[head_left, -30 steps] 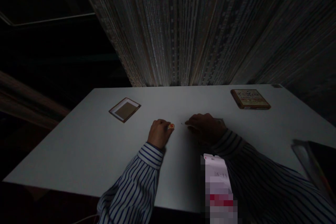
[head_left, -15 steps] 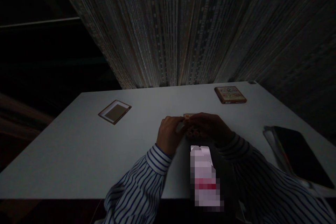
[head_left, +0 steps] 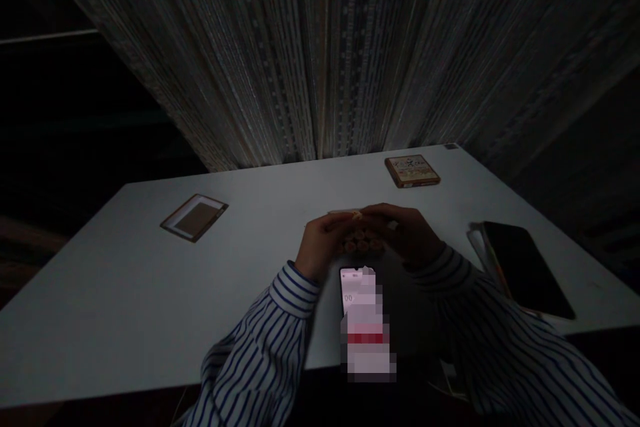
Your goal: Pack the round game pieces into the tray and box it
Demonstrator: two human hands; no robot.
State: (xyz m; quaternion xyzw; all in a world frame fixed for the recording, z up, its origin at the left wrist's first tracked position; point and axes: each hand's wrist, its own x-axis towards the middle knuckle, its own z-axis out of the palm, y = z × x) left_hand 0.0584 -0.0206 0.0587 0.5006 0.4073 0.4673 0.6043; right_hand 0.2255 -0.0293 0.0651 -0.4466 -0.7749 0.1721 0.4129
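Left hand [head_left: 320, 243], right hand [head_left: 407, 233], together at 1 dim piece [head_left: 357, 215], grips unclear; discs [head_left: 363, 246] below partly hidden

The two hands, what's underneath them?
Small round pieces show in the gap between the left hand and the right hand; anything directly beneath either palm is covered.

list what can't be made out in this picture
Head view:
Number of round pieces: partly hidden by the left hand and right hand.
Which hand holds the small piece: too small and dim.
Most of the phone screen: masked by pixel blocks.
Small lettering on the box: too blurred.
Striped sleeves: cut off by the bottom edge.
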